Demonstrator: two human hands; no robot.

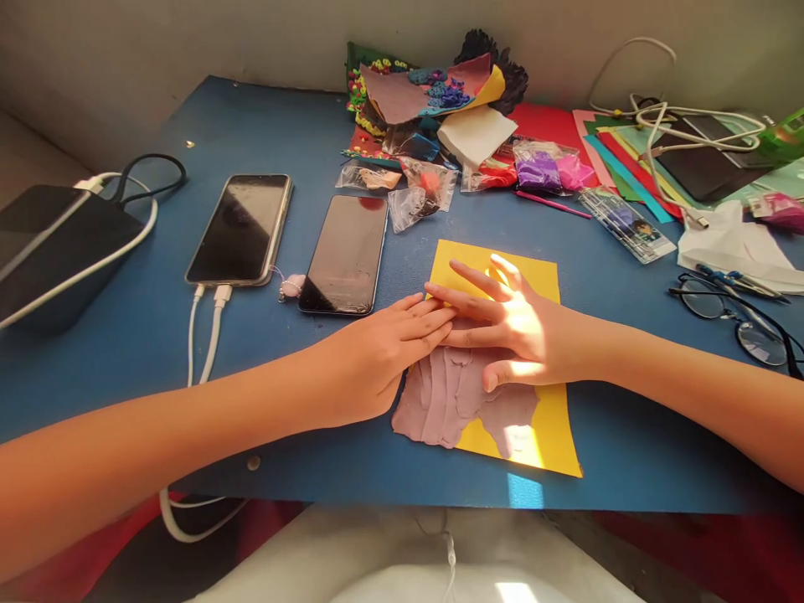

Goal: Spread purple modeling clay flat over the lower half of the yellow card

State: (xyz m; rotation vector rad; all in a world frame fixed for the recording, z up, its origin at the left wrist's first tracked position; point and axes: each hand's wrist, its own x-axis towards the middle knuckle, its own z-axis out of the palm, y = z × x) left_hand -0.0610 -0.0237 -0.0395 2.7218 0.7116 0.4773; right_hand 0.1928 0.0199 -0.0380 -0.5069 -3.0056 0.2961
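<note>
On the near worktop (251,117), left hand (370,360) and right hand (521,331) lie open and flat, touching each other, on clay (440,406). It spreads nearward from both over paper (546,435), perhaps stuck down.

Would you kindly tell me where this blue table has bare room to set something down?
Bare table shows at the back left, behind the two phones and left of the craft pile. A smaller patch lies between the yellow sheet and the glasses. Back right, with bags, papers and cables, is crowded; left hand and right hand cover the clay.
</note>
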